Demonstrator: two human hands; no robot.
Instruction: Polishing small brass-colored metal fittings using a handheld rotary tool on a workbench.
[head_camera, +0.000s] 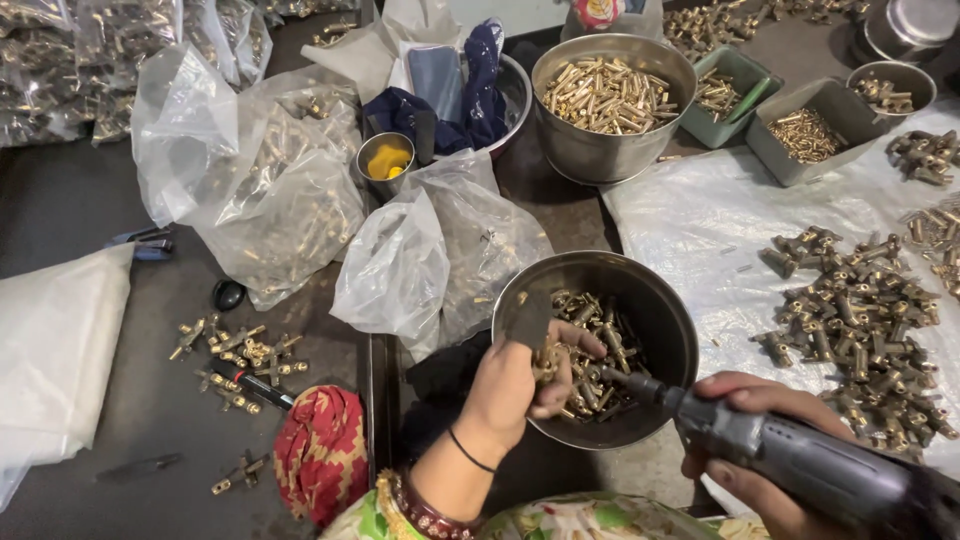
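My left hand (515, 385) pinches a small brass fitting (547, 362) over the near rim of a steel bowl (665, 300) that holds many brass fittings (600, 350). A dark finger cover sits on one of its fingers. My right hand (760, 440) grips a dark grey power driver (800, 460). The driver's tip (610, 377) points left, almost touching the fitting that my left hand holds.
A heap of brass fittings (860, 320) lies on a white plastic sheet (690, 220) at the right. Behind stand a big steel bowl of brass pins (610, 95) and green trays (810, 130). Clear plastic bags (290, 200) and loose fittings (240, 355) lie at the left.
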